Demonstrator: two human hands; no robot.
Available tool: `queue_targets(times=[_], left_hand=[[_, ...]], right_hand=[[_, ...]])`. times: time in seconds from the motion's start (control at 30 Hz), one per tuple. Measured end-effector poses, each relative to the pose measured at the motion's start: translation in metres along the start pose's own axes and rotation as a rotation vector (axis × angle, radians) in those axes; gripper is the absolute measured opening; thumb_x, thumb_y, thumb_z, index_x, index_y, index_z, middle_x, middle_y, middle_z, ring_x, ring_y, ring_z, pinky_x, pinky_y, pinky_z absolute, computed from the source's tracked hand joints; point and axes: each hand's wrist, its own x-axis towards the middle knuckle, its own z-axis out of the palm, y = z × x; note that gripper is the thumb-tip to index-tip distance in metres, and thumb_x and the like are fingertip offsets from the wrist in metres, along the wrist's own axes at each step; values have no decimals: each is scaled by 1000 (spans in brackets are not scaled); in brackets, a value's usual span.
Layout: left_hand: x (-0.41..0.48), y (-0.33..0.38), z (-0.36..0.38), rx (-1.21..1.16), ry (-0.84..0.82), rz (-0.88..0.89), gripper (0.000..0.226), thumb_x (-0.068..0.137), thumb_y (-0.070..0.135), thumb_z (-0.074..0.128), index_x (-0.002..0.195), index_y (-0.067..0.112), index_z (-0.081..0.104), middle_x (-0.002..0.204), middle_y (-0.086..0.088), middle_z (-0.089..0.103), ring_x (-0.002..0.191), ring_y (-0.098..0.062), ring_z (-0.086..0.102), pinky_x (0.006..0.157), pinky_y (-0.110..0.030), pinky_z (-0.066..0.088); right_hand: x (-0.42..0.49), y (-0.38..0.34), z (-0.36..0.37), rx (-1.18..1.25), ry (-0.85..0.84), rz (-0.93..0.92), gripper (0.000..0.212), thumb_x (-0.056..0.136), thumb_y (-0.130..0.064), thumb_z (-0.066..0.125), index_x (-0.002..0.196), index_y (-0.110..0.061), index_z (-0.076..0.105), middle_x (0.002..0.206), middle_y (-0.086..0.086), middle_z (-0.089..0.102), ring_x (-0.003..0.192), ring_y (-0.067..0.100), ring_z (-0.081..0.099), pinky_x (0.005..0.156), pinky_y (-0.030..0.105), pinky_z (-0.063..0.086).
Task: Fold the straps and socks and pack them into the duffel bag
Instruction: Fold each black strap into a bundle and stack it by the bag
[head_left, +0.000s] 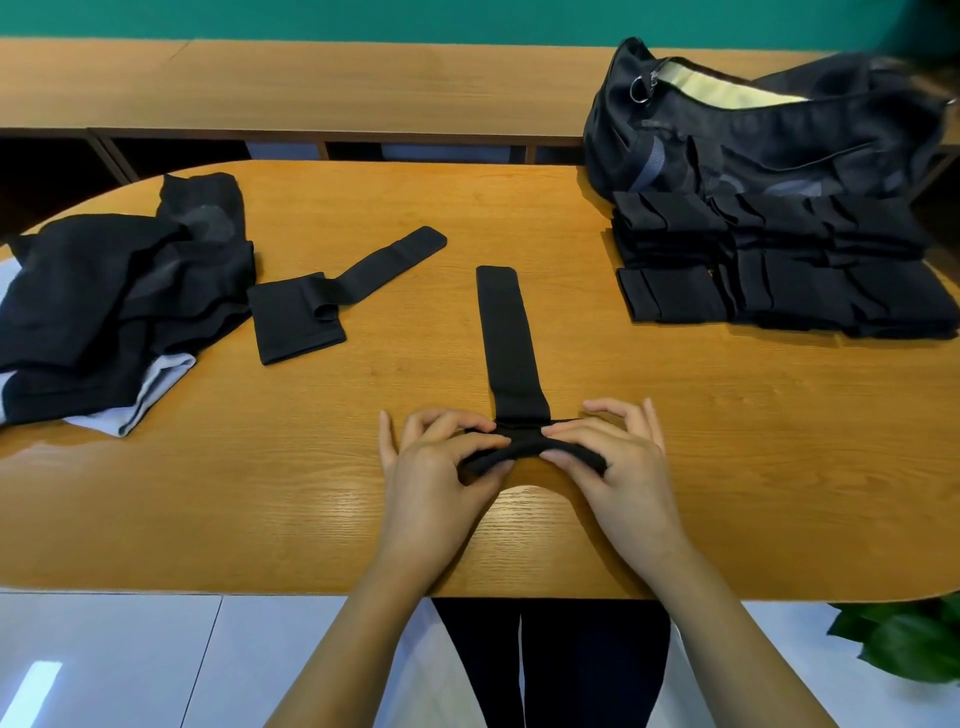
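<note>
I see both hands on the near end of the black strap (511, 343), which lies well left of the duffel bag (769, 140), with its long tail pointing away from me. The left hand (431, 460) and the right hand (621, 460) each pinch the rolled end between thumb and fingers. To fold well, I would hold the edges level and press each turn flat, so it matches the folded stack (779, 270) just before the bag.

Bright light is glaring off the table (322, 499); edges are bending, and the duffel bag (779, 140) is blurring top-right.
</note>
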Motion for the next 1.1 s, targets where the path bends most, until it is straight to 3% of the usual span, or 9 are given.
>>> queue_targets(times=[0.1, 0.27, 0.4, 0.5, 0.6, 0.73, 0.87, 1.0, 1.1], left_hand=[[0, 1, 0, -22, 13, -16, 26, 81, 47, 58, 95, 32, 75, 102, 27, 58, 112, 2, 39, 116, -58, 2], [1, 2, 0, -17, -4, -18, 34, 84, 53, 52, 96, 30, 74, 105, 27, 58, 116, 1, 39, 116, -58, 2], [0, 1, 0, -14, 4, -18, 36, 84, 52, 52, 96, 27, 75, 102, 26, 59, 115, 0, 40, 116, -57, 3], [0, 1, 1, -39, 35, -53, 35, 84, 51, 53, 94, 25, 74, 97, 21, 64, 111, 2, 42, 117, -54, 5], [0, 1, 1, -73, 70, -79, 31, 86, 52, 53, 90, 27, 72, 89, 17, 65, 105, 1, 44, 117, -55, 10], [0, 3, -1, -107, 72, -86, 34, 84, 60, 45, 96, 37, 68, 87, 19, 67, 106, -3, 48, 117, -54, 11], [0, 2, 0, -72, 63, -88, 40, 83, 57, 47, 90, 26, 72, 83, 18, 65, 101, -1, 47, 117, -54, 12], [0, 2, 1, -56, 103, -114, 16, 84, 41, 64, 80, 27, 58, 75, 22, 50, 88, -6, 50, 115, -55, 20], [1, 2, 1, -87, 112, -142, 26, 83, 38, 67, 102, 36, 50, 75, 18, 50, 86, 0, 51, 117, -51, 19]], right_hand=[[1, -1, 0, -6, 14, 11, 43, 84, -53, 46, 99, -25, 75, 95, -17, 65, 111, 10, 50, 115, 55, 15], [-1, 2, 2, -22, 43, 17, 37, 91, -48, 49, 93, -20, 72, 91, -19, 52, 100, 3, 44, 114, 53, 20], [-1, 1, 1, -34, 33, 67, 49, 88, -62, 46, 93, -20, 72, 90, -19, 54, 103, 6, 46, 116, 45, 16], [-1, -1, -1, -54, -3, 79, 45, 82, -61, 49, 94, -22, 70, 92, -18, 59, 109, 9, 45, 116, 46, 14], [-1, -1, 0, -78, -1, 84, 39, 82, -55, 54, 94, -22, 71, 96, -17, 62, 110, 7, 43, 113, 55, 24], [-1, -3, -1, -52, 56, 117, 43, 83, -55, 49, 88, -19, 72, 84, -22, 53, 96, -3, 33, 100, 60, 39], [-1, -5, 0, -44, 92, 135, 42, 81, -56, 48, 79, -18, 66, 78, -29, 37, 87, -5, 28, 93, 60, 45], [-1, -3, 0, -18, 34, 244, 47, 77, -63, 50, 100, -22, 58, 86, -13, 46, 98, 7, 40, 99, 49, 43], [0, -5, -3, 12, 39, 248, 52, 75, -63, 56, 112, -27, 51, 85, -16, 48, 99, 14, 50, 102, 41, 38]])
